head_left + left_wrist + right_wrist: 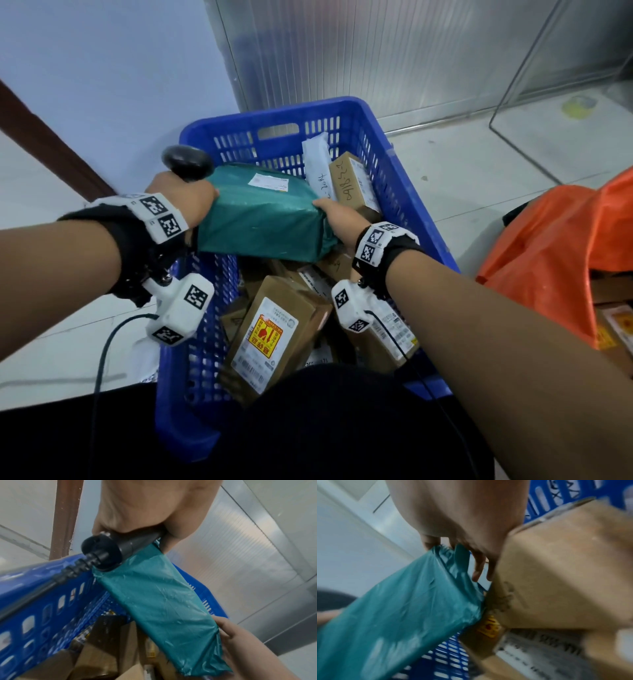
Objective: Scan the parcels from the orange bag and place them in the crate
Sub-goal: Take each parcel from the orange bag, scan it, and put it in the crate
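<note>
A green plastic-wrapped parcel [260, 216] with a white label hangs over the blue crate [274, 111], held between both hands. My left hand [181, 195] grips a black scanner [187, 161] and its fingers press against the parcel's left end. My right hand [337, 219] holds the parcel's right end, thumb on the top edge. The left wrist view shows the scanner's handle [106, 547] against the green parcel [163, 601]. In the right wrist view the fingers [477, 566] run down the green parcel's [402, 608] crumpled end. The orange bag [555, 246] lies open at the right.
Several brown boxes fill the crate, one with a yellow and red sticker [274, 329], one with handwriting [352, 181], plus a white mailer [317, 161]. More boxes show inside the orange bag. A brown door frame [51, 147] stands left and a metal panel wall [342, 51] behind.
</note>
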